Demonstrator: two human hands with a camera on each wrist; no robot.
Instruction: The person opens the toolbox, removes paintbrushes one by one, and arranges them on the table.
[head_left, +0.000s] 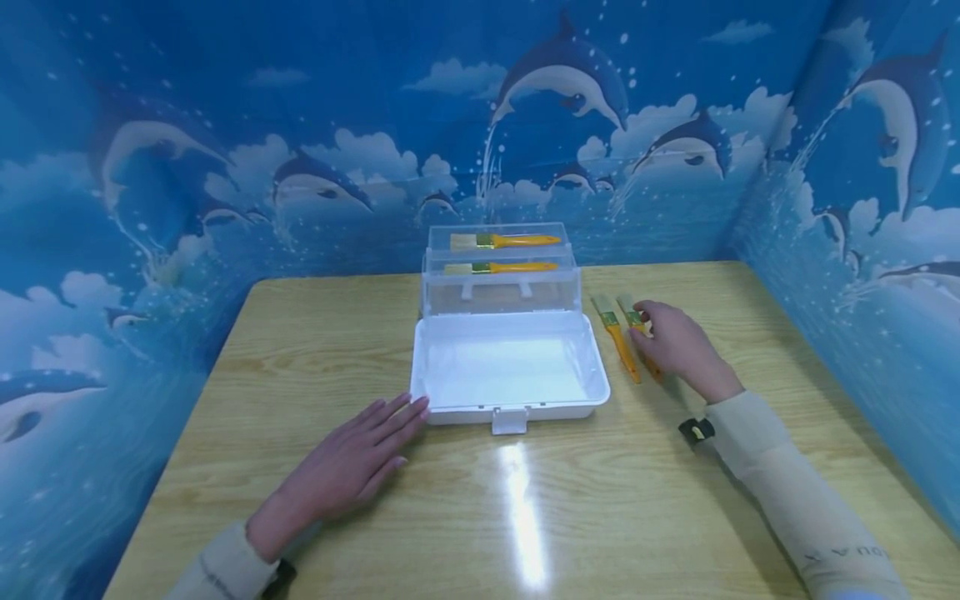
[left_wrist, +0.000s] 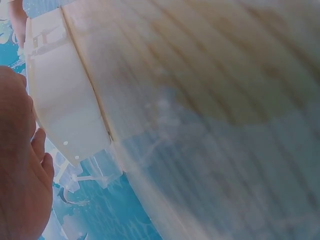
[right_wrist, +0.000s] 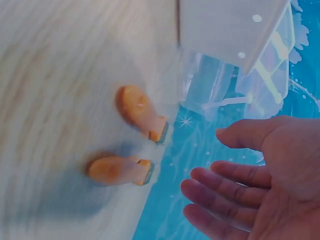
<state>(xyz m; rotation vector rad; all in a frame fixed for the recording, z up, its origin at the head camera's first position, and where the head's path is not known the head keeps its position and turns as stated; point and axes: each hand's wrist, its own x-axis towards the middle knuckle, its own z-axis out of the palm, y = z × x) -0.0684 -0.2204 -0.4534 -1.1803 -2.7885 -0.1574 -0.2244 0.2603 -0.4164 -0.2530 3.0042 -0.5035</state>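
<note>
A white plastic box (head_left: 510, 358) stands with its clear lid (head_left: 502, 296) raised at the back. My left hand (head_left: 348, 462) lies flat with straight fingers, fingertips at the box's front left corner. Two paintbrushes with orange handles lie on the table to the right of the box. My right hand (head_left: 682, 346) is over the outer paintbrush (head_left: 628, 307), hiding part of its handle; the inner paintbrush (head_left: 621, 346) lies beside it. In the right wrist view, thumb and fingers of that hand (right_wrist: 285, 175) are spread apart, with a gap to both orange handles (right_wrist: 117, 171).
Two more paintbrushes, an upper one (head_left: 525, 241) and a lower one (head_left: 517, 267), show at the raised lid. A latch (head_left: 509, 420) hangs at the box's front. Behind the wooden table (head_left: 337, 333) hangs a blue dolphin-print curtain (head_left: 375, 83).
</note>
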